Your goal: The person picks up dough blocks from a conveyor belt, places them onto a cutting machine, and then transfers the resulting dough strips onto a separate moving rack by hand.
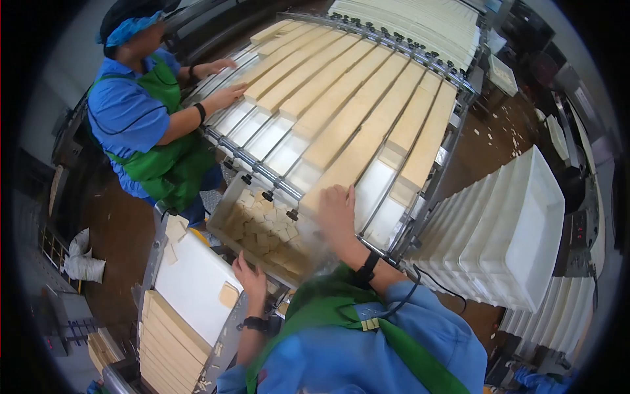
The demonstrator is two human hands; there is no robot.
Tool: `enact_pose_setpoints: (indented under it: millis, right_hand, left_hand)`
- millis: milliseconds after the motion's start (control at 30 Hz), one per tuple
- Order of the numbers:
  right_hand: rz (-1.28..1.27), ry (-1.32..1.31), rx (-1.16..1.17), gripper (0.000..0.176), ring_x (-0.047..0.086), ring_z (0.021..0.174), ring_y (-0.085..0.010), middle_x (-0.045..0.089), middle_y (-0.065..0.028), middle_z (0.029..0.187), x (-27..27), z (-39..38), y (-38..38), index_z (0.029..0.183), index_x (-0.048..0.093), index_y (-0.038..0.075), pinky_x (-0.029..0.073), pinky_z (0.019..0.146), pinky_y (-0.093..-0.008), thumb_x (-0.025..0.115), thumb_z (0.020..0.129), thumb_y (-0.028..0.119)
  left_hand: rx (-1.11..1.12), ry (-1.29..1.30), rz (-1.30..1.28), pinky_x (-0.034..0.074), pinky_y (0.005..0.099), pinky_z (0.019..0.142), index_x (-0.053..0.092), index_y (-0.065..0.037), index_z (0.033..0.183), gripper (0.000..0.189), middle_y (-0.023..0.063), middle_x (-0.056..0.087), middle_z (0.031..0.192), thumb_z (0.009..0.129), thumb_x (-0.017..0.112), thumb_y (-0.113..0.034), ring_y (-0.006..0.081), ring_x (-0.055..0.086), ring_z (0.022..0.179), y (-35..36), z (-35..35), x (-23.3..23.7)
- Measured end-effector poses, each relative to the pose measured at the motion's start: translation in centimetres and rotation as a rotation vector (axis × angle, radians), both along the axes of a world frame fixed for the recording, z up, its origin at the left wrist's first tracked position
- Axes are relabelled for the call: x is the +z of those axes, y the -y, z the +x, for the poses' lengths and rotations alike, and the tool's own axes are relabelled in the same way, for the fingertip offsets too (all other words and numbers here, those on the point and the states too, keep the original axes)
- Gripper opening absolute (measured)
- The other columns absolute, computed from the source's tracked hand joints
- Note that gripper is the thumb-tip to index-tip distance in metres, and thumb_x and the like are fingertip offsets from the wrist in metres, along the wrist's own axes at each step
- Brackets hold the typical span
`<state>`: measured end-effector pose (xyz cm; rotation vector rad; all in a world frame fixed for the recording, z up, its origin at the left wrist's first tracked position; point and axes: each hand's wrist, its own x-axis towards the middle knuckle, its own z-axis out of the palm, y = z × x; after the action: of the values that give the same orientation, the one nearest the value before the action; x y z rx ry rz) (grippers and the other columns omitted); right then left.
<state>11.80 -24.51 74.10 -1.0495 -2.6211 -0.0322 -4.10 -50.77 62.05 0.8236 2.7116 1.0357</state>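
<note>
Long pale beige blocks (pixel 354 125) lie side by side in lanes on a white slatted table with metal rails. My right hand (pixel 336 213) rests on the near end of one long block, its fingers close together around that end. My left hand (pixel 251 279) is over the edge of a white board (pixel 190 279), fingers apart and holding nothing. Near it on the board lies a small square piece (pixel 229 295). Between the board and the lane table, a bin (pixel 226 207) holds many thin square pieces (pixel 262 230).
Across the bin, a co-worker in a green apron (pixel 164 138) has both hands at the blocks' left ends. Stacked white trays (pixel 499 230) stand at the right. More beige blocks (pixel 167 348) sit at the lower left. A black cable (pixel 436 284) runs beside my right arm.
</note>
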Motion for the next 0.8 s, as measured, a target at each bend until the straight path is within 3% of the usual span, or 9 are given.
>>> enact_pose_setpoints:
  millis: [100, 167, 367, 500, 600, 667, 733, 800]
  right_hand:
    - [-0.096, -0.034, -0.063, 0.075, 0.045, 0.133, -0.0349, 0.053, -0.0154, 0.124, 1.4, -0.3, -0.2, 0.13, 0.059, -0.005, 0.026, 0.122, -0.0601, 0.087, 0.078, 0.04]
    - [-0.257, -0.209, -0.057, 0.075, 0.043, 0.133, -0.0369, 0.05, -0.0162, 0.126, 1.5, -0.3, -0.9, 0.126, 0.058, -0.005, 0.029, 0.117, -0.0564, 0.091, 0.07, 0.031]
    - [-0.243, -0.27, -0.084, 0.08, 0.042, 0.132, -0.0385, 0.046, -0.0189, 0.136, 0.4, -0.9, -0.3, 0.129, 0.055, -0.005, 0.03, 0.112, -0.055, 0.092, 0.065, 0.025]
    - [-0.249, -0.299, -0.018, 0.08, 0.044, 0.132, -0.0374, 0.05, -0.0185, 0.135, 0.1, -0.2, 0.6, 0.132, 0.055, -0.003, 0.028, 0.115, -0.0544, 0.092, 0.066, 0.023]
    - [-0.289, -0.291, 0.127, 0.078, 0.051, 0.127, -0.0375, 0.057, -0.0175, 0.129, -1.4, 1.3, 0.0, 0.136, 0.056, 0.0, 0.035, 0.112, -0.0525, 0.089, 0.068, 0.017]
    - [-0.085, -0.438, 0.152, 0.077, 0.055, 0.121, -0.0393, 0.059, -0.0186, 0.127, -0.6, 4.2, -1.2, 0.139, 0.055, -0.001, 0.042, 0.106, -0.0509, 0.087, 0.071, 0.013]
    - [0.116, -0.573, 0.166, 0.077, 0.059, 0.114, -0.0411, 0.061, -0.0198, 0.124, 0.5, 8.0, -2.1, 0.143, 0.053, -0.002, 0.049, 0.099, -0.0493, 0.084, 0.073, 0.009]
    - [-0.04, -0.551, -0.055, 0.079, 0.058, 0.115, -0.0435, 0.06, -0.0231, 0.123, 2.5, 11.9, -3.1, 0.146, 0.05, -0.003, 0.048, 0.102, -0.0507, 0.085, 0.076, 0.009]
  left_hand:
    - [-0.021, 0.026, -0.021, 0.037, 0.0495, 0.118, 0.043, -0.006, 0.155, 0.072, 0.0286, 0.043, 0.148, 0.09, 0.072, -0.004, 0.0471, 0.044, 0.137, 0.7, 1.2, -0.2]
    - [-0.032, 0.025, -0.03, 0.037, 0.0494, 0.117, 0.043, -0.005, 0.155, 0.071, 0.0278, 0.043, 0.148, 0.09, 0.071, -0.003, 0.0467, 0.045, 0.137, 0.9, 1.9, -0.3]
    - [-0.075, 0.018, -0.028, 0.038, 0.0491, 0.117, 0.043, -0.003, 0.155, 0.07, 0.027, 0.045, 0.145, 0.09, 0.07, -0.001, 0.0462, 0.046, 0.135, 0.6, 2.5, 0.9]
    - [-0.094, 0.039, 0.019, 0.039, 0.0492, 0.115, 0.045, -0.004, 0.154, 0.069, 0.0265, 0.047, 0.142, 0.09, 0.07, 0.0, 0.0461, 0.048, 0.133, 0.8, 2.4, 0.8]
    - [-0.11, 0.052, 0.029, 0.039, 0.0496, 0.114, 0.045, -0.004, 0.154, 0.069, 0.0261, 0.049, 0.14, 0.09, 0.069, 0.001, 0.0458, 0.049, 0.132, 0.6, 2.6, 0.9]
    - [-0.123, 0.054, 0.029, 0.039, 0.0499, 0.114, 0.045, -0.004, 0.154, 0.068, 0.0258, 0.05, 0.14, 0.09, 0.068, 0.002, 0.0454, 0.05, 0.131, -0.2, 2.6, 1.2]
    - [-0.138, 0.139, 0.048, 0.046, 0.0466, 0.107, 0.047, -0.004, 0.153, 0.066, 0.0246, 0.053, 0.137, 0.091, 0.068, 0.002, 0.0435, 0.056, 0.124, -0.7, 3.2, 2.3]
    - [-0.173, 0.183, 0.106, 0.05, 0.0435, 0.103, 0.048, -0.003, 0.153, 0.063, 0.0227, 0.055, 0.136, 0.092, 0.068, 0.001, 0.0397, 0.06, 0.121, -1.5, 3.8, 2.7]
